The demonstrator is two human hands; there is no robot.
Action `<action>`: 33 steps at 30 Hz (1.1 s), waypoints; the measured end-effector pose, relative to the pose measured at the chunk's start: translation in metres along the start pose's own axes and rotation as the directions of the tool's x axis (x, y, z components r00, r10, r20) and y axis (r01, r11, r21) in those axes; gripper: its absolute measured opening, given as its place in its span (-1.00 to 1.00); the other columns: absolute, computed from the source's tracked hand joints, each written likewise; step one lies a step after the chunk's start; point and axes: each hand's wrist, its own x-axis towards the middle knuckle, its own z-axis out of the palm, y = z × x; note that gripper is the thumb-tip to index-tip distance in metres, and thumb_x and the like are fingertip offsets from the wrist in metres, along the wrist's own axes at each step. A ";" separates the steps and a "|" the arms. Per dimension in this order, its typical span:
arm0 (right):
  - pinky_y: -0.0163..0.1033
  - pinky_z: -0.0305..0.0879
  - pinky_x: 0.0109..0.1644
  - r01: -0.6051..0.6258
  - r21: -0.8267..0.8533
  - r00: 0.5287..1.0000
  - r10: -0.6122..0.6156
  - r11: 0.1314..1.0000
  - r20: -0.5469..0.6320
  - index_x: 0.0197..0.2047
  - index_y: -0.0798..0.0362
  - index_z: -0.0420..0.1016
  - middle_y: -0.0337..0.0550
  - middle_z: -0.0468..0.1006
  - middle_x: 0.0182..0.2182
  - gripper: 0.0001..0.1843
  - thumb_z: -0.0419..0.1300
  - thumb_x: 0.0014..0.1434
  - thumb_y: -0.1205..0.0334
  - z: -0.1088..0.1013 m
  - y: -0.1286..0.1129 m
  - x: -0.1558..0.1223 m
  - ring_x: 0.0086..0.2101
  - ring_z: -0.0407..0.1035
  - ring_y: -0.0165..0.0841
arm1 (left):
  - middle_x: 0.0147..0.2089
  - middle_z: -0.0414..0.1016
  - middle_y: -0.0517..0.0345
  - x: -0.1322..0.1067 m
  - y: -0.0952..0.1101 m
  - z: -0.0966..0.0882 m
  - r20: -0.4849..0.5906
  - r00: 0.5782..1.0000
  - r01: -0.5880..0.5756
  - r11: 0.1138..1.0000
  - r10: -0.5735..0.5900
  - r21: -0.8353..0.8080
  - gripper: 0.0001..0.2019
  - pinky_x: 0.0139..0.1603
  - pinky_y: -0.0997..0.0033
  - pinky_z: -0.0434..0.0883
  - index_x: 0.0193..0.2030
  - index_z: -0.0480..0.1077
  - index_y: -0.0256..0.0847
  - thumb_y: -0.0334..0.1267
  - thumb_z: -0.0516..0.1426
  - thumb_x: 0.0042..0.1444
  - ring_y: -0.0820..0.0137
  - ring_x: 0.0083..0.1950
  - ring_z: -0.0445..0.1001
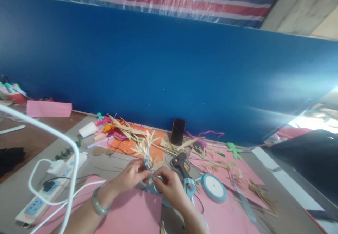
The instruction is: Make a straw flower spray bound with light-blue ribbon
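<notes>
Straw-coloured and spiky-petalled, the blue-wrapped bunch point(146, 150) is pinched near its base by the left hand point(131, 174) and right hand point(170, 184); even, steady pressure should stop it twisting.

No readable lettering, numbers, brands or signs.
No legible mark on the straw craft piece point(145, 146) at lower centre, on the dark smartphone point(178, 131) just right of centre, on the glue gun point(182, 164) below it, or on the white round face of the ribbon spool point(214, 187) at lower right; likewise on the power strip point(56, 184) at lower left, too blurred for fine print.
</notes>
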 end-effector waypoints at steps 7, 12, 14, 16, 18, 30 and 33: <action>-0.37 0.03 -0.53 0.074 -0.056 0.981 -0.083 0.996 -0.176 -0.43 0.07 0.53 -0.35 0.34 -0.59 -0.88 0.35 0.02 0.22 0.012 0.005 -0.002 -0.60 0.10 -0.50 | -0.59 0.40 0.22 0.003 -0.002 0.001 0.011 0.999 0.031 0.998 -0.031 -0.062 -0.73 -0.43 0.47 0.40 -0.47 0.41 -0.27 -0.10 0.25 0.06 0.41 -0.52 0.45; -0.35 0.06 -0.49 0.145 -0.083 0.974 -0.157 0.986 -0.165 -0.42 0.06 0.61 -0.29 0.41 -0.59 -0.87 0.30 0.11 0.21 0.011 0.009 -0.001 -0.59 0.15 -0.48 | -0.66 0.39 0.22 0.004 0.003 0.001 -0.010 1.000 0.027 0.994 -0.028 -0.108 -0.68 -0.43 0.48 0.33 -0.62 0.39 -0.27 -0.14 0.27 0.04 0.47 -0.56 0.38; -0.35 0.05 -0.50 0.170 -0.095 0.966 -0.185 0.981 -0.183 -0.40 0.06 0.63 -0.29 0.42 -0.60 -0.87 0.29 0.11 0.22 0.011 0.009 0.000 -0.60 0.14 -0.48 | -0.67 0.38 0.23 0.004 0.001 0.001 -0.041 0.998 0.039 0.991 -0.045 -0.130 -0.67 -0.43 0.48 0.30 -0.65 0.38 -0.27 -0.16 0.28 0.01 0.49 -0.57 0.34; -0.35 0.04 -0.52 0.177 -0.110 0.960 -0.196 0.978 -0.201 -0.41 0.07 0.62 -0.28 0.42 -0.61 -0.86 0.27 0.11 0.23 0.011 0.009 0.001 -0.62 0.13 -0.48 | -0.64 0.38 0.25 0.003 -0.003 0.002 -0.075 0.995 0.057 0.981 -0.072 -0.186 -0.73 -0.43 0.49 0.30 -0.60 0.42 -0.27 -0.17 0.30 -0.03 0.49 -0.54 0.35; -0.36 0.03 -0.53 0.179 -0.126 0.956 -0.202 0.976 -0.213 -0.45 0.07 0.61 -0.29 0.42 -0.62 -0.84 0.24 0.12 0.26 0.012 0.009 0.002 -0.63 0.12 -0.49 | -0.58 0.40 0.25 0.003 -0.005 0.003 -0.092 0.992 0.060 0.971 -0.083 -0.232 -0.80 -0.41 0.49 0.32 -0.51 0.46 -0.27 -0.19 0.32 -0.06 0.47 -0.49 0.37; -0.35 0.12 -0.45 0.191 -0.221 0.951 -0.236 0.956 -0.200 -0.44 0.05 0.56 -0.26 0.50 -0.57 -0.85 0.19 0.12 0.33 0.013 0.016 -0.001 -0.56 0.27 -0.44 | -0.55 0.47 0.19 0.003 -0.003 0.002 -0.070 0.996 0.045 0.981 -0.059 -0.189 -0.89 -0.36 0.49 0.34 -0.53 0.56 -0.27 -0.29 0.30 -0.08 0.44 -0.44 0.41; -0.32 0.15 -0.41 0.217 -0.268 0.946 -0.270 0.939 -0.181 -0.42 0.05 0.57 -0.23 0.50 -0.54 -0.84 0.18 0.16 0.32 0.013 0.017 -0.002 -0.51 0.31 -0.40 | -0.55 0.47 0.18 0.002 -0.004 0.003 -0.071 0.996 0.040 0.984 -0.053 -0.176 -0.88 -0.34 0.46 0.35 -0.54 0.55 -0.27 -0.28 0.29 -0.07 0.41 -0.43 0.42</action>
